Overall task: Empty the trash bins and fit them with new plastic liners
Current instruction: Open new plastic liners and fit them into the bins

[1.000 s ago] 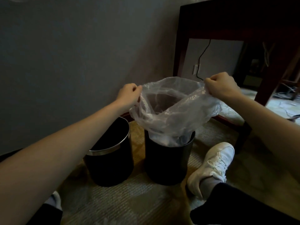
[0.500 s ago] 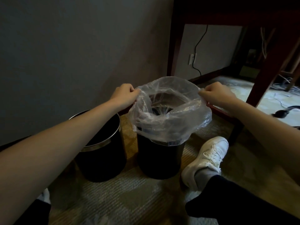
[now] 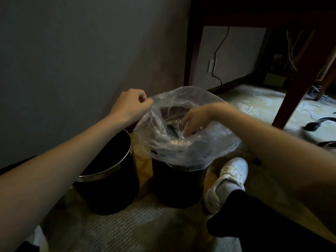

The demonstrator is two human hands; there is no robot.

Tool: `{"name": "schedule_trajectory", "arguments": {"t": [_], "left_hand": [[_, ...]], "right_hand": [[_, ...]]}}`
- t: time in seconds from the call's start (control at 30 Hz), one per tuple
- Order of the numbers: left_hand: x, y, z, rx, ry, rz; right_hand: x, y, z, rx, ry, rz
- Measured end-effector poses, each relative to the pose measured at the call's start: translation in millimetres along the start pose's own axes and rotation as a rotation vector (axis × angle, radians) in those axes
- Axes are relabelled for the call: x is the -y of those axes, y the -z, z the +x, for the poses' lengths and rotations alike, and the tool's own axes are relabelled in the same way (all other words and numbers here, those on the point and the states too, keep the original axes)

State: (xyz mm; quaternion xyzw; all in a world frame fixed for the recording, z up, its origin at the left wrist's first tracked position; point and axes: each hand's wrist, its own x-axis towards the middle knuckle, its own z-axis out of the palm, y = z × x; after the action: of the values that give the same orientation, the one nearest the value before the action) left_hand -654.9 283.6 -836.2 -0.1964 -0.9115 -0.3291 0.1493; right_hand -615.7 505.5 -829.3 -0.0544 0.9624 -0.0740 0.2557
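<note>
Two black round trash bins are counted on the pale patterned carpet [image 3: 127,230], set just beside each other near the grey wall [image 3: 72,51]. The metal-rimmed black bin [image 3: 112,190] on the left is seen bare. The other black bin [image 3: 179,190] is capped by one clear plastic liner [image 3: 214,142], its mouth puffed up above the rim and its skirt draped down over the outside. Two hands are counted at that liner. Its far left edge is pinched by the left hand [image 3: 130,104], fingers curled tight on the film and held above the bin. The right hand [image 3: 197,118] is plunged into the liner's open mouth, fingers pointed downward; it is blurred, and whether anything is gripped cannot be told. One white lace-up sneaker [image 3: 231,179] is planted just beside the lined bin on the right, with a black trouser leg [image 3: 254,224] nearer the camera. One dark red-brown wooden table [image 3: 300,79] is seen further back, and one black cable [image 3: 217,51] is hung down the wall under it, past a white socket [image 3: 211,65].
</note>
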Motion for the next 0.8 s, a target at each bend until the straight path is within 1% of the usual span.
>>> {"name": "schedule_trajectory", "arguments": {"t": [0.03,0.07,0.13,0.2,0.33,0.4,0.47,0.57,0.67,0.7,0.77,0.8], "left_hand": [[3.4,-0.7,-0.9,0.012,-0.003,-0.002],[6.8,-1.7,-1.8,0.017,-0.007,-0.013],[13.0,-5.1,-3.4,0.032,-0.016,-0.049],[17.3,-9.8,-3.9,0.078,-0.035,-0.055],[24.3,-26.7,-7.4,0.208,-0.06,0.004],[29.3,-36.9,-10.1,0.249,-0.077,0.022],[35.2,-46.3,-13.7,0.332,-0.099,0.076],[46.7,-55.2,-18.6,0.43,-0.083,0.158],[56.3,-63.1,-23.8,0.478,-0.026,0.185],[57.8,-66.9,-25.9,0.501,-0.008,0.18],[60.0,-75.3,-28.0,0.503,0.004,0.203],[60.8,-80.1,-29.2,0.477,0.008,0.212]], "right_hand": [[4.3,-10.2,17.6,0.096,-0.059,-0.036],[5.2,-20.5,34.4,0.138,-0.12,-0.027],[2.8,-37.9,61.2,0.157,-0.225,0.04],[-0.4,-47.8,79.4,0.216,-0.282,-0.014],[2.8,-67.9,104.1,0.165,-0.313,-0.137],[5.3,-78.5,117.2,0.128,-0.36,-0.13],[8.5,-89.2,126.6,0.114,-0.404,-0.064],[14.1,-100.1,141.2,0.08,-0.421,0.037],[16.3,-112.3,148.5,0.158,-0.42,0.085],[15.3,-115.8,148.2,0.157,-0.404,0.09],[13.9,-117.0,145.9,0.112,-0.342,0.071],[15.9,-114.1,141.9,0.125,-0.314,0.057]]}}
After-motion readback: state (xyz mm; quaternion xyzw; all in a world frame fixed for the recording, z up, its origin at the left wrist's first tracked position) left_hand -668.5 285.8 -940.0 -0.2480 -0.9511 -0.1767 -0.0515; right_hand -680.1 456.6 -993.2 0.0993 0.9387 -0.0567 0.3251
